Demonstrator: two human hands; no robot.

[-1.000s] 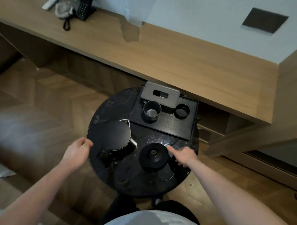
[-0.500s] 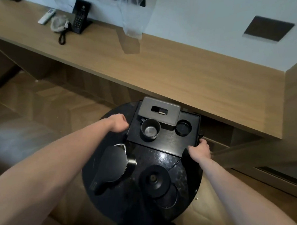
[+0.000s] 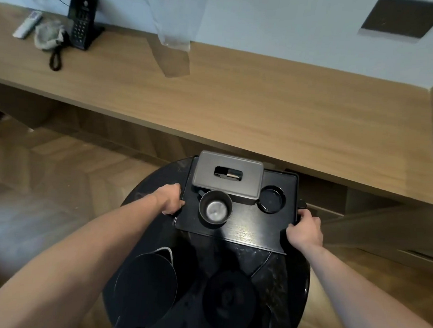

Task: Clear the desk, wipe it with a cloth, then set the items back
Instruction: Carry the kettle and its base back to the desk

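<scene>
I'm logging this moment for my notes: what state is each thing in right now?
Left hand: grips the tray's left edge.
Right hand: grips the tray's right edge.
Tray: on the round table, loaded.
Cup: upright on the tray.
Tissue box: on the tray, behind the cup.
Kettle: on the table, lid shut.
Phone: upright on the desk.

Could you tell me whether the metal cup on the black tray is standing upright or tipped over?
Upright: the cup stands on the tray with its round mouth facing up, and its shiny bottom shows inside.
</scene>
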